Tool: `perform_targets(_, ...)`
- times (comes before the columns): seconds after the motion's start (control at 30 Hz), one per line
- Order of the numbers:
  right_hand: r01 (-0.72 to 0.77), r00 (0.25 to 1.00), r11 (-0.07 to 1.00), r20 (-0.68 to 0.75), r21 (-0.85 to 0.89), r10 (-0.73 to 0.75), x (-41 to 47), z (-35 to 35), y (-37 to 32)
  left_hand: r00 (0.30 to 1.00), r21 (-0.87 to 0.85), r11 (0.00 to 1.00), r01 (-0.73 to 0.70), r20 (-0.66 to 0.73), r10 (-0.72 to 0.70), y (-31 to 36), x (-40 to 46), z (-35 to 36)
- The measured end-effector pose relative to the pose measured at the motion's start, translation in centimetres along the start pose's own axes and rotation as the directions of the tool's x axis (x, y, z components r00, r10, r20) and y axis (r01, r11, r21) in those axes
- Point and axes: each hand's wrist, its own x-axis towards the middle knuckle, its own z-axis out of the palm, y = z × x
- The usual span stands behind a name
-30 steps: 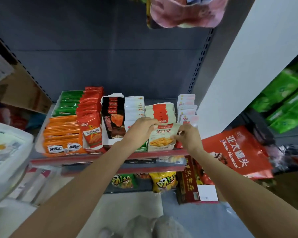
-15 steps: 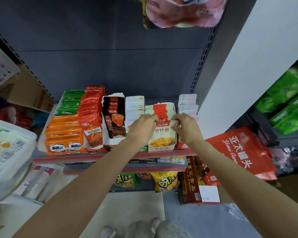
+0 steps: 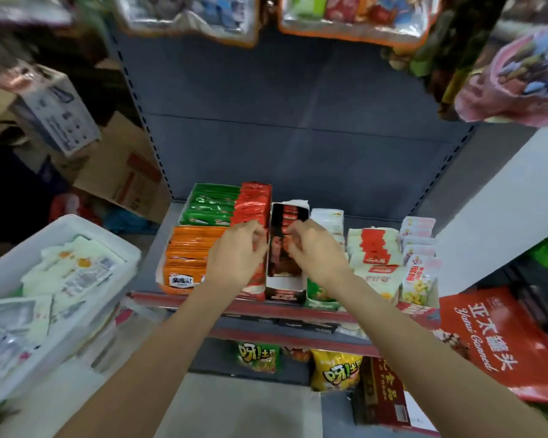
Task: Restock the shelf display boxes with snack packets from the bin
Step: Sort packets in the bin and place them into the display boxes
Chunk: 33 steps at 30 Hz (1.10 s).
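Both hands have shifted left from the white-and-orange display box (image 3: 378, 257), right of centre, to the black display box (image 3: 286, 248) at frame centre on the shelf (image 3: 298, 306). The left hand (image 3: 238, 254) and right hand (image 3: 317, 251) flank the black box with fingers curled; whether they grasp packets cannot be told. The white bin (image 3: 86, 306) holding snack packets (image 3: 73, 273) now occupies the lower left.
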Motion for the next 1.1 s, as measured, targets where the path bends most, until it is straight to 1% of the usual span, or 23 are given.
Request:
perform_targets(0.13,0.077,0.991,0.994,0.112,-0.078,-0.068,2.3,5.3,-8.7,0.99,0.039,0.99,0.136,-0.053,-0.134,-8.4,-1.5,-5.4)
perform_targets(0.23,0.078,0.98,0.991,0.19,-0.109,-0.056,3.8,9.7,-15.4,0.973,0.035,0.973,0.229,-0.047,-0.227,-16.0,-2.6,-9.1)
perform_targets(0.33,0.115,0.963,0.984,0.26,-0.138,-0.076,5.2,14.6,-21.4,0.942,0.043,0.942,0.334,-0.041,-0.332,-23.6,-3.7,-12.1)
perform_targets(0.5,0.108,0.927,0.991,0.368,-0.085,-0.069,7.1,21.9,-28.7,0.925,0.136,0.918,0.372,0.025,-0.379,-35.4,-5.1,-15.4)
perform_targets(0.6,0.116,0.898,0.99,0.434,-0.078,-0.071,8.3,25.7,-31.2,0.897,0.132,0.894,0.428,0.06,-0.438,-40.9,-5.0,-16.1)
perform_targets(0.63,0.106,0.889,0.992,0.454,-0.066,-0.065,8.8,26.9,-31.8,0.889,0.142,0.889,0.435,0.09,-0.449,-42.5,-4.9,-16.2)
perform_targets(0.73,0.034,0.867,0.998,0.499,-0.043,-0.008,10.6,30.4,-32.8,0.856,0.213,0.883,0.418,0.232,-0.461,-46.4,-4.0,-16.1)
perform_targets(0.87,-0.071,0.831,0.997,0.552,-0.012,0.066,13.0,35.0,-32.9,0.81,0.206,0.863,0.461,0.298,-0.504,-49.6,-1.7,-15.6)
perform_targets(1.0,-0.096,0.824,0.995,0.563,0.032,0.061,14.5,38.5,-32.6,0.823,0.164,0.876,0.453,0.302,-0.482,-51.2,-0.1,-15.0)
perform_targets(1.1,-0.15,0.792,0.988,0.595,-0.03,0.138,15.0,40.1,-32.5,0.845,0.131,0.888,0.441,0.273,-0.46,-52.0,0.5,-14.2)
